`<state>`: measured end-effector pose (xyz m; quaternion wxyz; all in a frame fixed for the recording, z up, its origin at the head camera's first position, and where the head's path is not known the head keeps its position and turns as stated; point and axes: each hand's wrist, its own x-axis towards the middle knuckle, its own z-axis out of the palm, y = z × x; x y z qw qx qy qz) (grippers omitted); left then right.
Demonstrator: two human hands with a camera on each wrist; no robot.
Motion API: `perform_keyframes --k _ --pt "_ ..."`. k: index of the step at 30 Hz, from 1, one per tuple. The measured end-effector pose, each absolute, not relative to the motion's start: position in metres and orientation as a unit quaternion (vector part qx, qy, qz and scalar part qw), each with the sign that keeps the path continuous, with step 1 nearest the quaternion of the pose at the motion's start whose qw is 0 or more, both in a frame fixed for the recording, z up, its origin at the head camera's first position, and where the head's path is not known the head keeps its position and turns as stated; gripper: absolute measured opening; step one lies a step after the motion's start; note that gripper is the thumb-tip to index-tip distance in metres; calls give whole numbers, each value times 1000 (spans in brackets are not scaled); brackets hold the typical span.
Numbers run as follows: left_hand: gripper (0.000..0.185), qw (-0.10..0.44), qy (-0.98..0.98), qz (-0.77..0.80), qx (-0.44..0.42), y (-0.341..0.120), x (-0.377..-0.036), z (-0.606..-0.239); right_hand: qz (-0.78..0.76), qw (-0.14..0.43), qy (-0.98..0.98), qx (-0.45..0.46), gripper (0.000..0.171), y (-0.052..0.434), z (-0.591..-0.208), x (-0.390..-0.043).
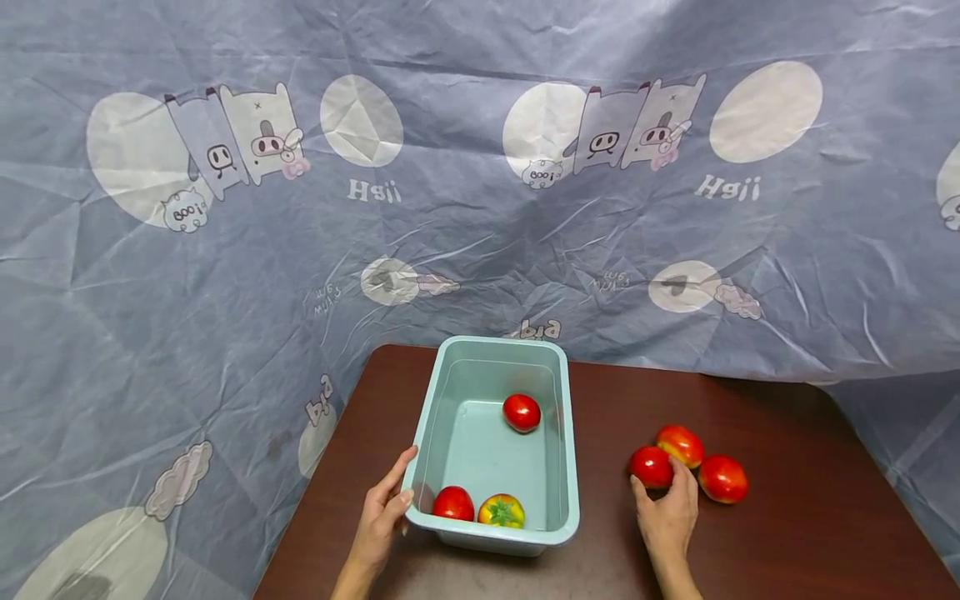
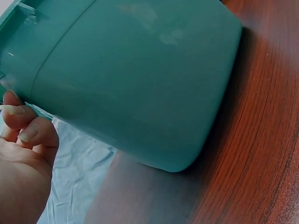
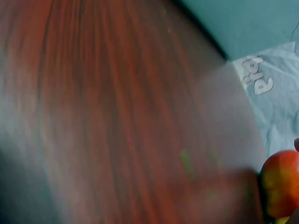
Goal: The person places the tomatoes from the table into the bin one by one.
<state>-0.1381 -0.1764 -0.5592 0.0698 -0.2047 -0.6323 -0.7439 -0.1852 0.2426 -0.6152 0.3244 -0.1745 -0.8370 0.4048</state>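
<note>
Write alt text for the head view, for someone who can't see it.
A person's right hand holds a red tomato beside two others on a brown table, while the left hand grips a blue-green bin containing three more.

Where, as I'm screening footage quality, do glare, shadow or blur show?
Head view: highlights on a glossy, round red fruit; left wrist view: dark shadow on the brown wood-grained table beside the teal plastic bin; right wrist view: blurred table grain.

Tub open above, walls blocking sideways
</note>
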Motion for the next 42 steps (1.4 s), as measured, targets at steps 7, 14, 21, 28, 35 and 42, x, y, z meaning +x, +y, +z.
perform_keyframes --k 7,14,21,28,35,42 --pt "55 73 -628 -746 -212 -178 -138 -557 411 300 -837 -200 83 249 -629 -194" --pt "55 66 -625 -748 -212 -177 -138 -556 420 266 -842 -211 88 254 -636 -201" --pt "56 67 -628 -746 -212 -177 -139 -556 440 257 -831 -225 84 252 -632 -201" --pt "55 72 -633 -743 -207 -179 -139 -555 500 246 -801 -220 89 239 -609 -200" --pt "54 69 -641 -738 -201 -180 -141 -556 530 255 -783 -201 86 229 -582 -204" --pt "55 70 -637 -741 -200 -177 -139 -556 554 247 -776 -171 80 215 -549 -199"
